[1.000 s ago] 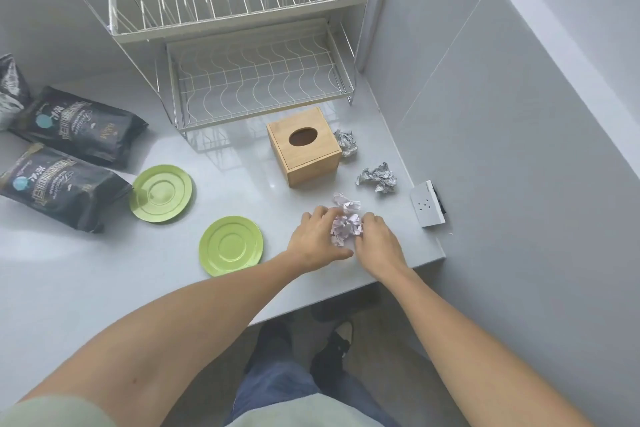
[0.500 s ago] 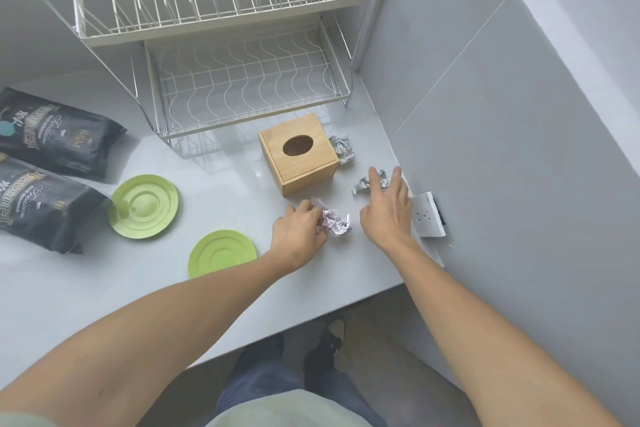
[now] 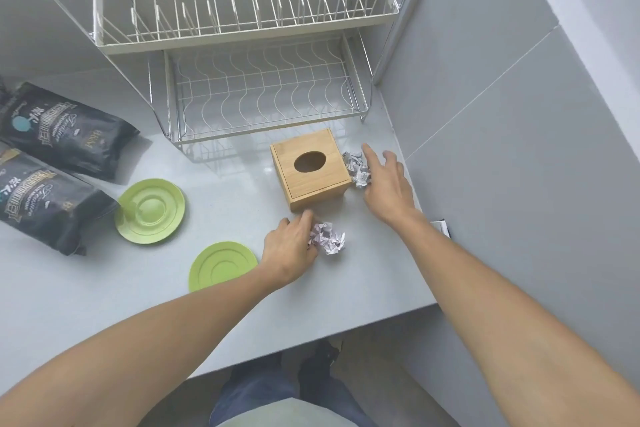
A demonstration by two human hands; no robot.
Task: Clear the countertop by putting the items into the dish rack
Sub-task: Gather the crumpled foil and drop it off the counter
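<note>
Two foil wads in reach. My left hand (image 3: 289, 246) grasps the near foil wad (image 3: 328, 240) on the desk (image 3: 104, 291); right hand (image 3: 388, 184), fingers released and spread, touches the far foil wad (image 3: 356, 168) right of the wooden box (image 3: 310, 172). Dish rack (image 3: 242, 45) stands beyond.

Wooden box (image 3: 311, 168); crinkled foil ball (image 3: 328, 239); glossy countertop (image 3: 242, 205); wire rack (image 3: 242, 21).

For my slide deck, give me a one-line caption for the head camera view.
Left hand beside a crumpled wad, right hand reaching past the wooden box, dish rack empty.
</note>
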